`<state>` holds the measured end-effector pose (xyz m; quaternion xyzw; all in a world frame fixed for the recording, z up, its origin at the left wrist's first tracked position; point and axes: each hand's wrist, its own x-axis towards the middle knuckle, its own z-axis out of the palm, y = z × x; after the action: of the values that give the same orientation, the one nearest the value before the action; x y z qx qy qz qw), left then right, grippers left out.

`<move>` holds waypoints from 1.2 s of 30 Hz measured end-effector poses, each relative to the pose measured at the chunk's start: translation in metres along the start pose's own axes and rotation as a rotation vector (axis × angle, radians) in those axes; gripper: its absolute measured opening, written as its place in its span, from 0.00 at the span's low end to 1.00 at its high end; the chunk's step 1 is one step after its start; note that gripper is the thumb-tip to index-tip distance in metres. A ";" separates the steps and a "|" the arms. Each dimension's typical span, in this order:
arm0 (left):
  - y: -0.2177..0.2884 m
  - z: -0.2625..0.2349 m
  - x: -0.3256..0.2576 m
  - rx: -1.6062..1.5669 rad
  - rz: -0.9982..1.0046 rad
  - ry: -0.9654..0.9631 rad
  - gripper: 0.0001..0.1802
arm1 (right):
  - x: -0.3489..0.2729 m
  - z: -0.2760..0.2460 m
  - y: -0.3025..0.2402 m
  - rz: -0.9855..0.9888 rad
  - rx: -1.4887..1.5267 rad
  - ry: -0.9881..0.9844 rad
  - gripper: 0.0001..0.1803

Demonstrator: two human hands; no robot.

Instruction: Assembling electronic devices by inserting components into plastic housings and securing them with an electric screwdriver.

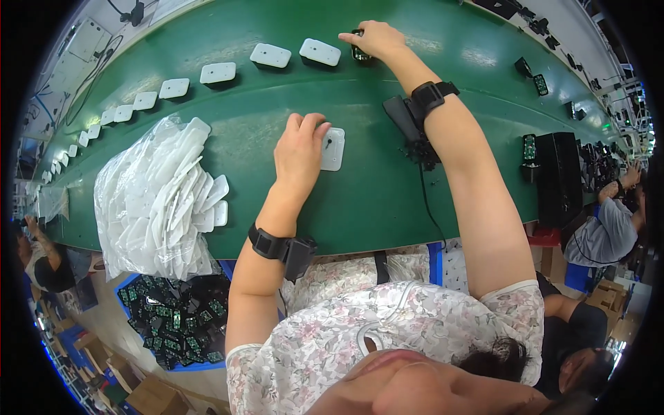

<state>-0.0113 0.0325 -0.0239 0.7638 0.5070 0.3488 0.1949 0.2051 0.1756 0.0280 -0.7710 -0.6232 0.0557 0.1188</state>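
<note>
My left hand (299, 151) has its fingers curled over the left edge of a white plastic cover (334, 153), a rounded rectangle with a dark keyhole-shaped slot, at the middle of the green table. Farther off, at the table's far side, my right hand (382, 40) grips a small black housing with a green circuit board (358, 52); the fingers partly hide it. Left of that hand, a white-topped unit (320, 52) leads a curved row of similar units, among them another white-topped unit (270, 55), trailing away to the left.
A clear plastic bag (131, 207) spilling white covers lies on the green table (373, 207) at left. Below it is a blue bin (196, 366) of circuit-board units. A black box (559, 176) and a standing board unit (530, 149) are at right. People sit at both sides.
</note>
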 end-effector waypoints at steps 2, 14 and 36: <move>0.000 0.000 -0.005 0.048 0.006 0.017 0.19 | 0.001 -0.001 0.000 -0.006 -0.020 -0.128 0.32; -0.002 -0.031 -0.033 0.138 0.420 -0.110 0.27 | -0.170 -0.013 0.027 -0.421 0.271 0.030 0.21; -0.019 -0.045 -0.049 0.105 0.397 -0.168 0.31 | -0.198 0.001 -0.010 -0.777 0.370 -0.040 0.19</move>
<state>-0.0675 -0.0066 -0.0219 0.8840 0.3463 0.2886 0.1238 0.1525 -0.0155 0.0172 -0.4435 -0.8490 0.1324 0.2549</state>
